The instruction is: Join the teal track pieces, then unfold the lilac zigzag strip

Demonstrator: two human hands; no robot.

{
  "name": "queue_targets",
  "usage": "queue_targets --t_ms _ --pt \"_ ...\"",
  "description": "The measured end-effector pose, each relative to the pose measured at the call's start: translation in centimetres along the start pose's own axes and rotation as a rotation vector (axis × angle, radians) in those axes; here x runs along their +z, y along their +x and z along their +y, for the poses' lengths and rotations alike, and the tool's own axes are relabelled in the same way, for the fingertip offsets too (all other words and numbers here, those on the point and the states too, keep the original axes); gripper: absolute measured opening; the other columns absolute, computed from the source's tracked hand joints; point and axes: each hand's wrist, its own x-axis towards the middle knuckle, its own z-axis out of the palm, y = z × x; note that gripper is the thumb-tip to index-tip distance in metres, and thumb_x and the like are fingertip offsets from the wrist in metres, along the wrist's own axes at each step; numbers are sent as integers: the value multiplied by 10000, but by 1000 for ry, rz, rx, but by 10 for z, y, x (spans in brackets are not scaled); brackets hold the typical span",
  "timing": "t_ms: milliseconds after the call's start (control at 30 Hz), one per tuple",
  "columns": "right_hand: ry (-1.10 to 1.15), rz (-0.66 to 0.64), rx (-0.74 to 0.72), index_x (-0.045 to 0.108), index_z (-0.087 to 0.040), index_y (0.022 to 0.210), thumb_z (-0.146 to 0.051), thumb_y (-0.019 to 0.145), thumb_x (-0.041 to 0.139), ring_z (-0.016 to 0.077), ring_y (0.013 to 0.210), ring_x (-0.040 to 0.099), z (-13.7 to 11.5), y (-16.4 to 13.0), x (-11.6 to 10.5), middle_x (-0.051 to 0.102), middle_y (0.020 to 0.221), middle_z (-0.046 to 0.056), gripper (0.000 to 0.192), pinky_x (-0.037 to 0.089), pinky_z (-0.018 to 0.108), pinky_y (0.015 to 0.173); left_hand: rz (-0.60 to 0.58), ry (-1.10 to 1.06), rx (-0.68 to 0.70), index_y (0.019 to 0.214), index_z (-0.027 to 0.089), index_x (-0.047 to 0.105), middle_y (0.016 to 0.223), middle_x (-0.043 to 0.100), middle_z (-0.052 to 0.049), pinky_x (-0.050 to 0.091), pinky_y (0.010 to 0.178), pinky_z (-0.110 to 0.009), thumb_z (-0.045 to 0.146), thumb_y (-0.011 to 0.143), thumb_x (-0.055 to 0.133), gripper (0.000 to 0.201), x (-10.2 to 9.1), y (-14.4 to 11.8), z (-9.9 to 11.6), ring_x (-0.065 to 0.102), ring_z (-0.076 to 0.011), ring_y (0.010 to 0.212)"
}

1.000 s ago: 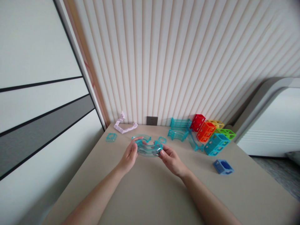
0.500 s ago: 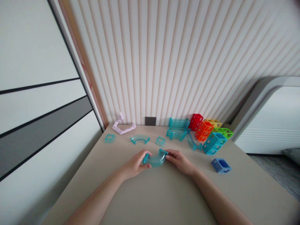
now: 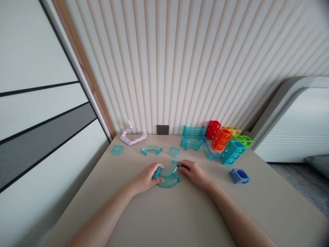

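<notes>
Now that the teal curved tracks (image 3: 168, 183) have fanned apart at the frame's lower centre, my left hand (image 3: 149, 175) clasps them at left, my right hand (image 3: 194, 173) the upper track (image 3: 170, 170) at right; separation seems partial.

no text, label, brand, number or sign can be read on anything here.
</notes>
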Motion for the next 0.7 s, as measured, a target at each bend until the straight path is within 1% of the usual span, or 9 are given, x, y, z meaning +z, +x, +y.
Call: queue_targets --t_ms 100,200,300,433,567,700 --pt "7 -19 -33 746 -197 1061 -451 952 602 243 894 697 -4 -2 -4 761 996 92 312 559 365 821 3 15 71 1173 250 702 1119 714 -91 482 910 -299 454 847 720 385 -5 0 4 649 -245 1017" --pt "21 -63 -104 751 -200 1055 -444 938 638 260 1021 688 -8 -4 -9 736 1113 115 293 544 399 919 -58 42 106 1193 235 706 1151 701 -112 458 985 -318 439 850 723 399 -12 0 7 635 -262 1104" --pt "8 -120 -148 767 -227 1052 -437 931 660 272 1115 663 -11 -5 -13 703 1210 119 264 529 426 975 -124 21 76 1182 234 721 1156 709 -117 454 1003 -336 444 804 773 436 -18 -1 5 642 -275 1112" --pt "-26 -160 -172 781 -230 986 -427 921 679 286 1139 652 -11 -7 -15 688 1235 129 232 529 452 983 -137 -19 25 1189 252 728 1176 722 -109 455 1015 -351 449 750 822 491 -20 -1 1 650 -281 1125" --pt "-66 -202 -167 774 -227 979 -405 928 670 295 1191 630 -8 -8 -15 667 1276 132 213 514 465 1010 -134 0 67 1188 268 737 1162 735 -108 473 1000 -347 439 717 849 513 -22 -2 -1 670 -280 1109" --pt "-107 -223 -153 769 -217 959 -390 924 677 307 1228 613 -10 -9 -15 653 1305 139 199 501 478 1031 -175 58 85 1217 278 725 1194 729 -106 480 996 -346 424 686 873 570 -26 -2 2 674 -279 1118"
